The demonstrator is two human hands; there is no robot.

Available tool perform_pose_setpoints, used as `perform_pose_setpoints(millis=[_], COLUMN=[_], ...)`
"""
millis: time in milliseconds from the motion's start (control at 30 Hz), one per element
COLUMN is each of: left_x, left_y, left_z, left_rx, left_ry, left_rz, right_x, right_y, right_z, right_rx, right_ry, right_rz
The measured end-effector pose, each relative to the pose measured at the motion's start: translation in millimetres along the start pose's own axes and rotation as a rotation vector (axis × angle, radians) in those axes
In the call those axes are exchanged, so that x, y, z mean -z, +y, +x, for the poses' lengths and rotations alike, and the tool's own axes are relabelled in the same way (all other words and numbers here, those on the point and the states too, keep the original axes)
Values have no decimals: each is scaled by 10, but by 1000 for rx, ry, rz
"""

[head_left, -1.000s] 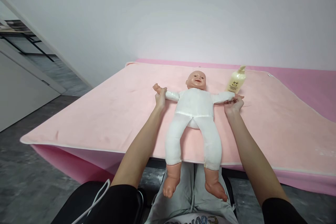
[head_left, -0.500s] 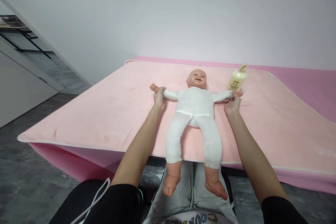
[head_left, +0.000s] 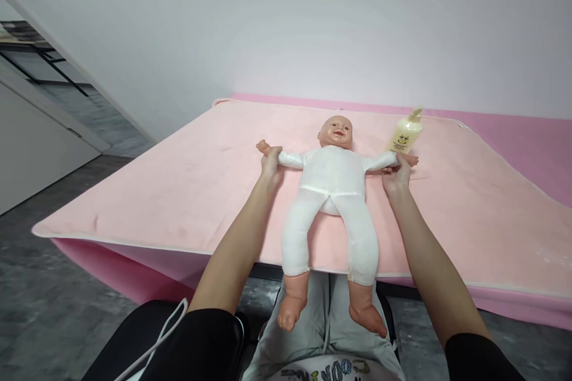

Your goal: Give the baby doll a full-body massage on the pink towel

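Hold the baby doll [head_left: 333,171] lightly with left fingers [head_left: 275,152] and right fingers [head_left: 388,170] curled snugly around its wrists; support evenly, minding the pump bottle [head_left: 406,133] just beyond.

- One doll [head_left: 332,169].
- One doll head [head_left: 336,131], with two eyes and one mouth.
- Two doll arms [head_left: 292,159], one per side.
- Two doll hands [head_left: 263,146], one at the end of each arm.
- Two doll legs [head_left: 296,237].
- Two doll feet [head_left: 294,297], one per leg.
- Two hands of one person: one left hand [head_left: 271,162], one right hand [head_left: 397,175].
- Two bare forearms [head_left: 239,238] and two black sleeves [head_left: 208,336], one of each per side.
- One pump bottle [head_left: 405,133].
- Two pink cloths, one pale cloth [head_left: 179,178] and one deeper-coloured cloth [head_left: 536,155].
- One pair of light trousers [head_left: 286,339].
- At least one white cable [head_left: 154,346], looped.
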State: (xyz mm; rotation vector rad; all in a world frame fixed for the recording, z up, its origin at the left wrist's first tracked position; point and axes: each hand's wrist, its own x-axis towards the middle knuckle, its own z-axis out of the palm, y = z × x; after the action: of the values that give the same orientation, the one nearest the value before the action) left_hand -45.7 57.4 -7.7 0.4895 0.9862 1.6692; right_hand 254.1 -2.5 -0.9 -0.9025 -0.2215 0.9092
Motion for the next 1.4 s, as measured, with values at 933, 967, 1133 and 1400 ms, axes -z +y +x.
perform_pose_setpoints(millis=[933,967,1133,1400], left_x=[-8,-6,-5,-11], left_y=[35,37,55,60], left_z=[-54,-53,-50,-32], left_rx=[0,5,54,33], left_ry=[-81,-87,-102,-113], left_rz=[-89,-93,-89,-130], right_x=[11,21,35,3], right_y=[50,61,80,57], right_z=[32,47,74,50], right_rx=[-14,-3,23,-12], right_ry=[35,26,-20,39], right_rz=[-11,-16,-31,17])
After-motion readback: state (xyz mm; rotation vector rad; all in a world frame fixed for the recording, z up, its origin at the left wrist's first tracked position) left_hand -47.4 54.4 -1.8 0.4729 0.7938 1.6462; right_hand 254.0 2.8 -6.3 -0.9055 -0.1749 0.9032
